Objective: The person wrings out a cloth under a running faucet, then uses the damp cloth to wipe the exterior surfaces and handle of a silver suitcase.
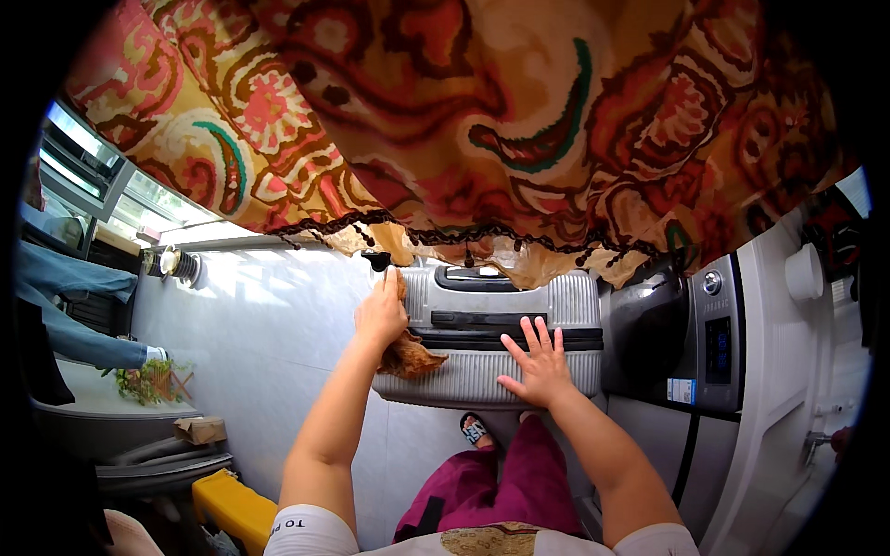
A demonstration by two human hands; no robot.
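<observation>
A grey ribbed suitcase (pixel 454 371) stands on the floor in front of me, its black handle (pixel 475 320) and black zip band facing up. My left hand (pixel 380 313) is closed round a crumpled brown cloth (pixel 408 356) at the suitcase's left end, just below a black wheel (pixel 375 260). Part of the cloth drapes over the ribbed shell. My right hand (pixel 538 363) lies with fingers spread on the suitcase's right part, across the zip band, holding nothing.
A large patterned fabric (pixel 482 120) hangs low over the far side of the suitcase. To the right stands a dark grey washing machine (pixel 714 324) with a rounded black door. Jeans (pixel 83 306), a small plant (pixel 148 382) and a yellow object (pixel 232 505) are at left.
</observation>
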